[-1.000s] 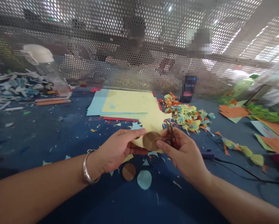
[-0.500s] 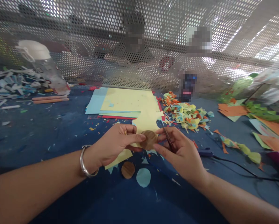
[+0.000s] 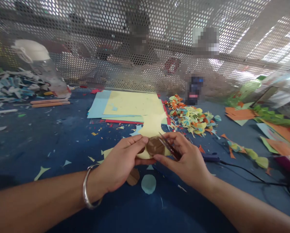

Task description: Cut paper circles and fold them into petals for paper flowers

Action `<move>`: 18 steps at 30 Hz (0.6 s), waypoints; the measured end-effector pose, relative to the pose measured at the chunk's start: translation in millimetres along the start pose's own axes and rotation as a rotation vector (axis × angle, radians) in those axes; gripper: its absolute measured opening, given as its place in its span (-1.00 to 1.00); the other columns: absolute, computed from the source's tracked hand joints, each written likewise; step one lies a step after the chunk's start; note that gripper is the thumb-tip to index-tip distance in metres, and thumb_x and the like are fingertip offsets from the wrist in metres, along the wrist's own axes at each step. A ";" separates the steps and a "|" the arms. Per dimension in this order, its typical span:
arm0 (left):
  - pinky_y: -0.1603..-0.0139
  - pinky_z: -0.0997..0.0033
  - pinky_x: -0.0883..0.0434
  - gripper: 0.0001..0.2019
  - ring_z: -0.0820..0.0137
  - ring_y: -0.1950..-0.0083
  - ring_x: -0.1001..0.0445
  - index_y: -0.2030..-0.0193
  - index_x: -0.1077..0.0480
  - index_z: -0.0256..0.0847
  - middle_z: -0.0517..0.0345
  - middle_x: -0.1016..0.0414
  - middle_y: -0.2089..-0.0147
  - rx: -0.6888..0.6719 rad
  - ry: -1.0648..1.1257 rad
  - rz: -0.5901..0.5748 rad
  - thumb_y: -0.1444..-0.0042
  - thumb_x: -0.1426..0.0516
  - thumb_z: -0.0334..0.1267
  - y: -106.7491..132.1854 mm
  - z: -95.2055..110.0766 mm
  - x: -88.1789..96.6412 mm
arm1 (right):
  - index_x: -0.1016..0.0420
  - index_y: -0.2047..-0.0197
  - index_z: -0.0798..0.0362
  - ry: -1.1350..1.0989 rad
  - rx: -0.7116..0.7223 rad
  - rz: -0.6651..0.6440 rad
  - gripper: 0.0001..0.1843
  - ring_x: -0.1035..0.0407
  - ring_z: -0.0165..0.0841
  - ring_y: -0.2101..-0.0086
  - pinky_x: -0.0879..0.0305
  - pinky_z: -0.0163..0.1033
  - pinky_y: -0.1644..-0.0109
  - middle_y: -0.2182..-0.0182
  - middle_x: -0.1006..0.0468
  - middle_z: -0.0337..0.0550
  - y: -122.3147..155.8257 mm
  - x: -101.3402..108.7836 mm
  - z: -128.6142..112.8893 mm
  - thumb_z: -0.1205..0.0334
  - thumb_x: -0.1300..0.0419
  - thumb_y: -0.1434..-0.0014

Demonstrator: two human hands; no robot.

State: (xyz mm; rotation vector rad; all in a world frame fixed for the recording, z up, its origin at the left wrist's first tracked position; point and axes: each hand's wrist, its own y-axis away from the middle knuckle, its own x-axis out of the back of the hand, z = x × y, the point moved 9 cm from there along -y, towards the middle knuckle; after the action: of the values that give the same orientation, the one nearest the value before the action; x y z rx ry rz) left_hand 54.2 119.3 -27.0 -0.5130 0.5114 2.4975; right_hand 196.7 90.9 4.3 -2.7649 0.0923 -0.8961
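My left hand (image 3: 120, 161) pinches a yellow paper sheet (image 3: 152, 129) together with a brown round disc (image 3: 155, 146) pressed on it. My right hand (image 3: 185, 160) is closed around small dark scissors (image 3: 168, 146), whose blades point up-left at the disc's edge. A second brown disc (image 3: 134, 177) and a light blue paper circle (image 3: 148, 183) lie on the blue table (image 3: 62, 139) just below my hands.
A stack of yellow, blue and red sheets (image 3: 125, 106) lies ahead. A heap of coloured paper scraps (image 3: 191, 118) sits to its right, orange and green pieces (image 3: 268, 119) farther right. A black cable (image 3: 244, 170) runs right. A bottle (image 3: 41, 66) and pencils (image 3: 50, 103) stand left, before a perforated screen (image 3: 111, 45).
Both hands shifted slightly; the scissors tilted from upright to pointing left across the disc. My left hand moved lower and now covers part of the brown disc on the table.
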 end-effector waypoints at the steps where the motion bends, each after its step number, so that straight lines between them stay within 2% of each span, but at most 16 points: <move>1: 0.08 0.35 -0.60 -0.75 0.34 0.16 -0.60 0.13 -0.60 -0.18 0.04 -0.63 0.13 -0.011 0.026 0.012 -0.32 -0.16 -0.10 2.4 -1.4 -1.3 | -0.40 -0.03 -0.01 0.000 -0.011 0.004 -0.48 -0.49 -0.34 0.36 -0.43 -0.27 0.31 0.31 -0.55 -0.22 0.0 0.2 1.5 0.01 -0.43 -0.08; 4: 0.06 0.36 -0.60 -0.79 0.36 0.16 -0.59 0.16 -0.59 -0.19 0.05 -0.62 0.13 -0.044 0.085 0.097 -0.29 -0.19 -0.13 9.0 -4.0 0.0 | -0.38 0.00 -0.01 -0.025 -0.042 0.011 -0.48 -0.50 -0.32 0.36 -0.43 -0.26 0.33 0.31 -0.55 -0.19 0.1 -0.3 3.9 -0.02 -0.43 -0.06; 7: 0.10 0.40 -0.59 -0.84 0.45 0.32 -0.53 0.24 -0.56 -0.18 0.17 -0.57 0.28 -0.046 0.098 0.198 -0.25 -0.23 -0.15 13.7 -7.9 4.8 | -0.36 0.02 -0.01 0.000 -0.047 0.008 -0.47 -0.50 -0.31 0.35 -0.42 -0.25 0.32 0.29 -0.56 -0.17 0.1 -1.7 2.5 -0.05 -0.44 -0.06; 10: 0.17 0.40 -0.59 -0.84 0.57 0.56 -0.34 0.24 -0.52 -0.16 0.33 -0.45 0.46 -0.011 0.119 0.320 -0.16 -0.30 -0.14 17.1 -15.3 12.3 | -0.35 0.06 -0.02 0.019 -0.039 0.010 -0.49 -0.48 -0.33 0.37 -0.40 -0.27 0.33 0.31 -0.56 -0.18 -0.5 -2.1 -0.5 -0.04 -0.44 -0.06; 12: 0.22 0.42 -0.58 -0.82 0.60 0.61 -0.28 0.22 -0.50 -0.14 0.36 -0.45 0.45 0.010 0.153 0.366 -0.11 -0.34 -0.16 18.6 -20.0 14.2 | -0.35 0.09 -0.02 0.026 -0.027 0.019 -0.51 -0.47 -0.34 0.37 -0.39 -0.28 0.34 0.32 -0.56 -0.20 -1.3 -1.1 -3.4 -0.02 -0.45 -0.05; 14: 0.24 0.46 -0.56 -0.81 0.55 0.51 -0.43 0.19 -0.48 -0.10 0.32 -0.55 0.33 0.004 0.200 0.353 -0.09 -0.35 -0.19 18.4 -21.4 11.6 | -0.35 0.12 -0.02 0.044 -0.008 0.030 -0.53 -0.46 -0.34 0.37 -0.38 -0.29 0.34 0.33 -0.56 -0.22 -1.9 0.5 -7.0 -0.01 -0.45 -0.04; 16: 0.15 0.48 -0.54 -0.80 0.45 0.25 -0.59 0.17 -0.45 -0.09 0.24 -0.62 0.16 -0.035 0.226 0.260 -0.12 -0.33 -0.18 16.5 -17.6 3.2 | -0.35 0.13 -0.02 0.059 0.010 0.038 -0.55 -0.45 -0.35 0.37 -0.36 -0.29 0.34 0.33 -0.55 -0.23 -1.9 1.7 -10.4 0.02 -0.45 -0.05; 18: 0.03 0.47 -0.52 -0.79 0.40 0.08 -0.61 0.15 -0.41 -0.10 0.19 -0.64 0.10 -0.071 0.184 0.150 -0.15 -0.32 -0.18 15.1 -11.6 -6.1 | -0.35 0.14 -0.02 0.055 0.016 0.035 -0.57 -0.44 -0.38 0.38 -0.35 -0.30 0.34 0.33 -0.53 -0.25 -1.6 1.5 -11.9 0.03 -0.44 -0.06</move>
State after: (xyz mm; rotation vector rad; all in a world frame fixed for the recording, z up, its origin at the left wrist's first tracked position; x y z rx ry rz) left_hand 53.4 99.7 -30.4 -0.7627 0.5504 2.6329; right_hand 190.9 89.9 15.0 -2.7158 0.1420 -0.9594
